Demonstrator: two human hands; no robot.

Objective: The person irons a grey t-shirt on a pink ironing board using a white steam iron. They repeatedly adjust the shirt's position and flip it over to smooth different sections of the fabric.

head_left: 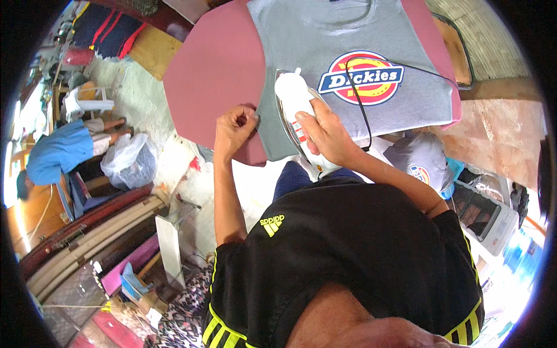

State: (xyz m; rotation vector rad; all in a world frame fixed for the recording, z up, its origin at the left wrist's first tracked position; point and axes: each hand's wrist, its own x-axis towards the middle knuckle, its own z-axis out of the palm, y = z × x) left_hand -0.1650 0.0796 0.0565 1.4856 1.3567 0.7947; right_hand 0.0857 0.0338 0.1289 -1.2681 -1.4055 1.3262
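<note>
A grey T-shirt (296,37) with a colourful printed emblem on its front lies spread over a padded ironing board with a dusky pink cover (212,69). My right hand (326,132) is wrapped round the handle of a white iron (292,91), which rests on the shirt near its left edge. From the iron a black cord (364,116) loops across the emblem. My left hand (235,130) is closed in a pinch at the shirt's left edge, beside the iron; its fingertips appear to hold the fabric there.
Below the board's right side hangs or lies another grey garment (419,155), near a grey plastic crate (481,217). To the left, a person in a blue top (64,152) bends near a clear plastic bag (132,162). Long rolls (87,238) lie at lower left.
</note>
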